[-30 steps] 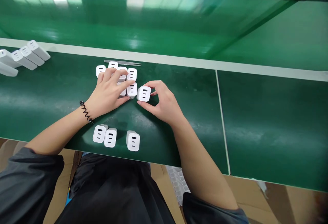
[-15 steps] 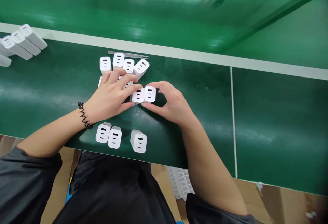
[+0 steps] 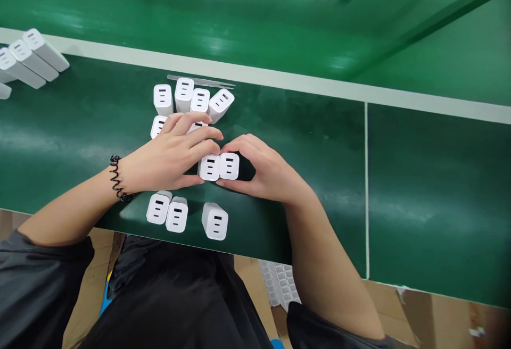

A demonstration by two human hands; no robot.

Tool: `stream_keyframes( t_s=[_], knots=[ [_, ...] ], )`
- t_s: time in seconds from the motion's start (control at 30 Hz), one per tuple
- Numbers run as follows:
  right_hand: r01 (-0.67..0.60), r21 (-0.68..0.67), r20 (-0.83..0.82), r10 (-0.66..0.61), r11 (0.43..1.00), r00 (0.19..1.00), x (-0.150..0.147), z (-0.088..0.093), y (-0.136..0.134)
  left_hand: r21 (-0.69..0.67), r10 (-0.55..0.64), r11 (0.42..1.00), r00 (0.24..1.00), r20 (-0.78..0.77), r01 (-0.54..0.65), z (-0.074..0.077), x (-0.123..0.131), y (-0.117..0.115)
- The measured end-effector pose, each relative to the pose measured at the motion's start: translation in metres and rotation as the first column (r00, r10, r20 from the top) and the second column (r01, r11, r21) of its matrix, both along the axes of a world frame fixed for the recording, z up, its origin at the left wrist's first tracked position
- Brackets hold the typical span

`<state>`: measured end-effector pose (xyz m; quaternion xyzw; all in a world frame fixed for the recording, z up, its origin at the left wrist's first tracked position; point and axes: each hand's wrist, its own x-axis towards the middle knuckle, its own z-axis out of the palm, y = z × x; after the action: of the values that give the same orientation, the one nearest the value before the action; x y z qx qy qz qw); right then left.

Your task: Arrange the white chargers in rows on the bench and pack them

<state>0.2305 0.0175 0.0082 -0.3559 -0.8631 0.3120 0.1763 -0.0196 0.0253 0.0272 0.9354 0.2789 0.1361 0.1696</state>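
Note:
Two white charger blocks stand side by side and touching between my hands, their port faces turned up. My left hand (image 3: 171, 152) has its thumb and index finger about the left charger (image 3: 209, 168), while its other fingers spread over chargers behind. Thumb and fingers of my right hand (image 3: 265, 171) pinch the right charger (image 3: 229, 166). Under and beyond my left hand several more chargers stand, one of them the tilted charger (image 3: 221, 102); some are partly covered. Nearer my body are a pair of chargers (image 3: 177, 216) and a single charger (image 3: 215, 222).
Metal tweezers (image 3: 203, 81) lie behind the chargers. At the far left, several chargers (image 3: 38, 56) lean in a row. A pale strip (image 3: 287, 79) runs along the back of the green table (image 3: 319, 141), and its front edge passes just before my body.
Both hands have drawn the two touching chargers a little toward my body and slightly left. The camera view has shifted a little; the other chargers stay in place.

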Motion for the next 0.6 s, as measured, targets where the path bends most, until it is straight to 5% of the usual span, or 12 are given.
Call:
stream_keyframes(
  t_s=[0.6],
  knots=[
    [-0.033, -0.059, -0.002, 0.032, 0.998, 0.999, 0.0008, -0.0020, 0.0004, -0.090, -0.041, 0.995, 0.998, 0.053, 0.046, -0.0043, -0.0002, 0.0003]
  ],
)
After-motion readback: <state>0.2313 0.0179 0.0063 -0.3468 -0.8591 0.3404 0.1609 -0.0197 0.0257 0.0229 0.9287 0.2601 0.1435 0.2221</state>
